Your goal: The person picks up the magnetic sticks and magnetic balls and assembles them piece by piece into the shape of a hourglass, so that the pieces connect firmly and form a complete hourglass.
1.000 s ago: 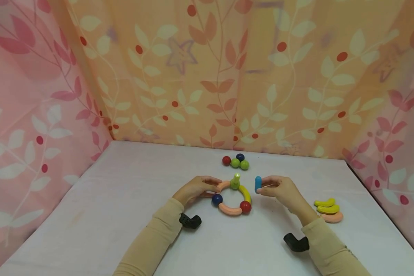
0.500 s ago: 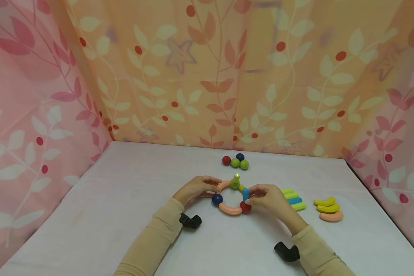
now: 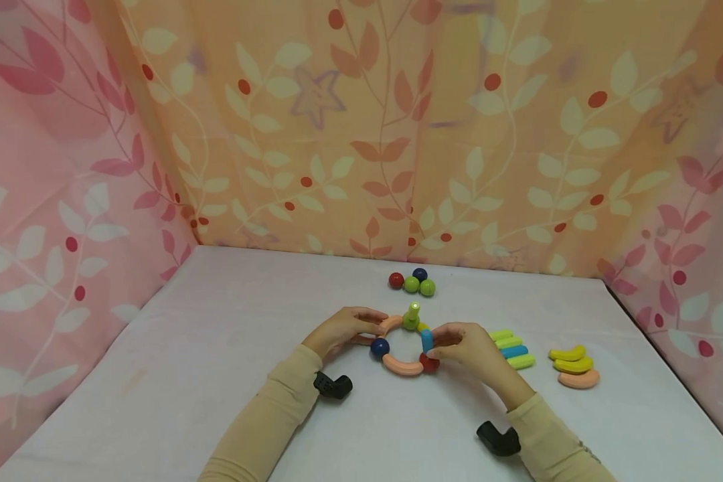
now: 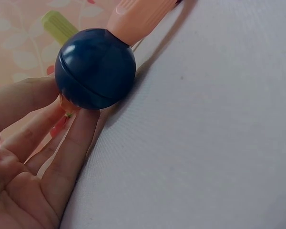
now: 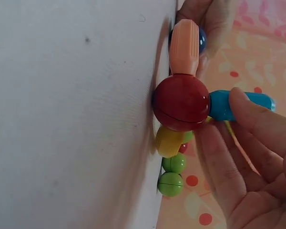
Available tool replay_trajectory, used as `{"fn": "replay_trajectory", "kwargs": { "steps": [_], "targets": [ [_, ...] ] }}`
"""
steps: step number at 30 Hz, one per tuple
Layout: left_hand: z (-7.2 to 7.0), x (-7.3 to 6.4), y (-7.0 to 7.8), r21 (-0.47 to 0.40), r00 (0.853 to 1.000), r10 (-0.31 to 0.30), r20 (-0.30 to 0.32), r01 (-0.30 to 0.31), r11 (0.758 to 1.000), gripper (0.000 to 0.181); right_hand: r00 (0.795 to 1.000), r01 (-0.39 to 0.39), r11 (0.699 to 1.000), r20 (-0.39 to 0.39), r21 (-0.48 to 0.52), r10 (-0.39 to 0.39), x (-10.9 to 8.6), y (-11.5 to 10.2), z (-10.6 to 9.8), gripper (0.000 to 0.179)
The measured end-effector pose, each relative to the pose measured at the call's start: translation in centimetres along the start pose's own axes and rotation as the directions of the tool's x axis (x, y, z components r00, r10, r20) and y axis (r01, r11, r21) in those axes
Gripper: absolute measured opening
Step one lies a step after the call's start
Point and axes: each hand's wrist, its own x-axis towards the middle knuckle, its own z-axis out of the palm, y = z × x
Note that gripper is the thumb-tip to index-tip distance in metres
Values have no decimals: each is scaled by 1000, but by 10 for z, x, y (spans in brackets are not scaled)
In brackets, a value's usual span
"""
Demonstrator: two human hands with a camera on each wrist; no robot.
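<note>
Head view: grips the left side of a ring (image 3: 402, 366) on the counter (image 3: 156, 402) with the fingers of the left hand (image 3: 345, 330), at a rear peach piece (image 3: 390, 325) beside a dark blue ball (image 3: 379, 348). On the ring's right side, pinches a blue rod (image 3: 427, 341) upright above a red ball (image 3: 430, 364) with the fingers of the right hand (image 3: 465, 345), partly covering a yellow piece (image 3: 423, 327). At the ring's rear, includes a green ball (image 3: 410, 323) bearing an upright green rod (image 3: 414, 308). Farther back, shows four loose balls (image 3: 412, 284): red, dark blue and two green. To the right, shows a row of yellow-green and blue rods (image 3: 512, 351), partly hidden by the right hand, then two yellow curved pieces (image 3: 572, 365) touching a loose peach piece (image 3: 579, 380).

Left wrist view: shows the dark blue ball close up, between thumb and a fingertip; leaves the grasp behind the ball partly hidden.

Right wrist view: shows the blue rod grasped between thumb and fingers, end against the red ball, pointing away from the counter. Cannot tell whether seated in the ball. Also shows the front peach piece (image 5: 184, 50) and the yellow piece meeting the red ball.
</note>
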Motion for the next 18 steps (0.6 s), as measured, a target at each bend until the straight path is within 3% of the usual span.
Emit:
{"fn": "replay_trajectory", "kwargs": {
  "steps": [13, 18],
  "targets": [
    [0, 0, 2, 1, 1000, -15, 7, 15, 1000, 39, 997, 32, 991, 78, -129, -22, 2, 8, -1, 33],
    [-4, -2, 6, 38, 999, -6, 36, 5, 999, 46, 996, 16, 996, 93, -93, -8, 7, 12, -6, 33]
  ]
}}
